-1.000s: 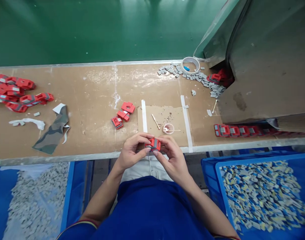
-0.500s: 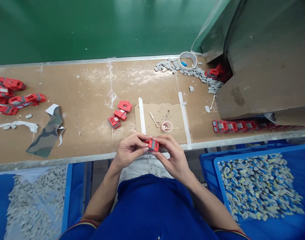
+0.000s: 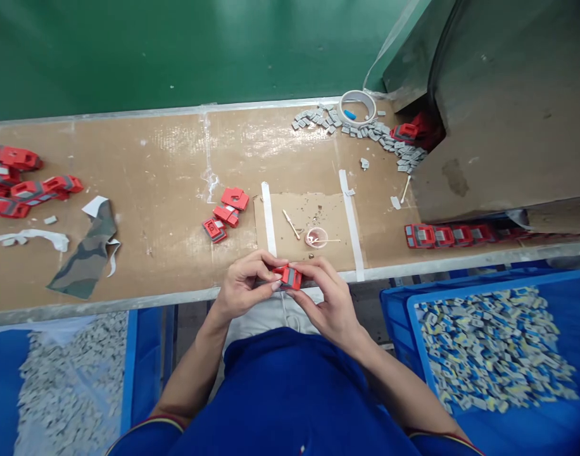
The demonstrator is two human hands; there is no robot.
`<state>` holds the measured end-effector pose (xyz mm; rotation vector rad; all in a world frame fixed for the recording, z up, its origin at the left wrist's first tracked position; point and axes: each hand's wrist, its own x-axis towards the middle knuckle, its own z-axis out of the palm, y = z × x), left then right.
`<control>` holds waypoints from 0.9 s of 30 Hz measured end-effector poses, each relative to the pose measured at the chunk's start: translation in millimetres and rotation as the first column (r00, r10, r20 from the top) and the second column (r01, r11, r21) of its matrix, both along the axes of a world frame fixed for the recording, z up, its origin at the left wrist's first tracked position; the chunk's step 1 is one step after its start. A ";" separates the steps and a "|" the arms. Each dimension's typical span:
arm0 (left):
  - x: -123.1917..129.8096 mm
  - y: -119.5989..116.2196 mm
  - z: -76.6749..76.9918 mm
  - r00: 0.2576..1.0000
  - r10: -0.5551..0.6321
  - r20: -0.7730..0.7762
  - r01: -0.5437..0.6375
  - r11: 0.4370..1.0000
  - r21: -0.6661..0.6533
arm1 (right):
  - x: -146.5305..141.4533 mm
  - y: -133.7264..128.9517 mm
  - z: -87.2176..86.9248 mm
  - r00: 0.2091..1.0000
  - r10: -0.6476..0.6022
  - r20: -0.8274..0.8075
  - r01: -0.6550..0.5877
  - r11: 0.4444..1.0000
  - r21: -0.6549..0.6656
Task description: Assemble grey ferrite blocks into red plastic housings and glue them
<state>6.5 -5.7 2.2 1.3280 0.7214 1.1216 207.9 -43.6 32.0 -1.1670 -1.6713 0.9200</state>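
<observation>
Between both hands, at the table's front edge, is a small red-and-grey plastic toy vehicle body (image 3: 290, 277). My left hand (image 3: 248, 282) pinches its left end with thumb and fingertips. On its right end the thumb and fingers of my right hand (image 3: 328, 303) are closed. Just beyond the hands, a small clear cup (image 3: 316, 238) with a cotton swab across it stands on a cardboard sheet (image 3: 290, 253). A second swab (image 3: 291, 224) lies left of the cup. Several similar red parts (image 3: 226, 216) lie in a loose group to the left.
More red parts (image 3: 21, 180) are heaped at far left, near a camouflage cloth strip (image 3: 88, 253). Small grey pieces (image 3: 373, 132) and a tape roll (image 3: 341, 109) lie at the back right. A red row (image 3: 444, 236) runs under a large panel (image 3: 508, 126). Blue bins (image 3: 397, 323) stand below.
Both hands keep hold of the red vehicle body, which has tilted slightly. The whole view has shifted a little.
</observation>
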 end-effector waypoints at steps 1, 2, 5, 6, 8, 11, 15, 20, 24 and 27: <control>0.1 -0.1 0.2 1.000 -0.001 0.001 0.001 1.000 0.004 | -0.5 -0.8 -0.3 1.000 -0.009 0.005 0.009 1.000 0.012; 0.3 -0.2 0.3 1.000 -0.003 0.000 0.003 1.000 0.008 | -1.0 -1.6 -1.1 1.000 -0.016 0.002 0.016 1.000 0.015; 1.6 -0.8 0.6 1.000 -0.017 -0.005 0.018 1.000 0.019 | -3.3 -4.5 -6.1 0.996 -0.041 -0.084 0.035 0.997 -0.070; 2.3 -1.3 0.6 1.000 -0.024 0.001 0.024 1.000 0.016 | -4.5 -5.4 -8.4 0.987 -0.060 -0.149 0.040 0.991 -0.130; 3.6 -2.6 0.0 0.999 -0.041 0.022 0.041 0.999 -0.009 | -7.2 -7.2 -12.9 0.946 -0.115 -0.303 0.031 0.963 -0.268; 4.3 -4.7 -1.2 0.999 -0.052 -0.013 0.051 0.998 -0.034 | -8.9 -9.3 -15.9 0.883 -0.167 -0.438 -0.029 0.914 -0.405; 3.8 -4.6 -0.9 0.980 0.024 -0.196 -0.006 0.996 0.091 | 0.4 -8.7 -8.1 0.963 -0.153 -0.222 0.079 0.948 -0.309; 4.1 0.8 3.9 0.943 0.011 -0.332 0.063 0.975 0.211 | 14.7 0.4 4.2 0.982 0.021 0.189 -0.014 0.999 -0.037; 0.7 4.7 5.9 0.929 -0.012 -0.370 0.109 0.964 0.243 | 11.2 6.8 1.8 0.960 0.081 0.268 -0.074 0.997 -0.034; -2.3 6.0 6.9 0.924 -0.039 -0.380 0.145 0.956 0.254 | 5.2 5.1 1.7 0.960 0.097 0.262 -0.078 0.994 -0.080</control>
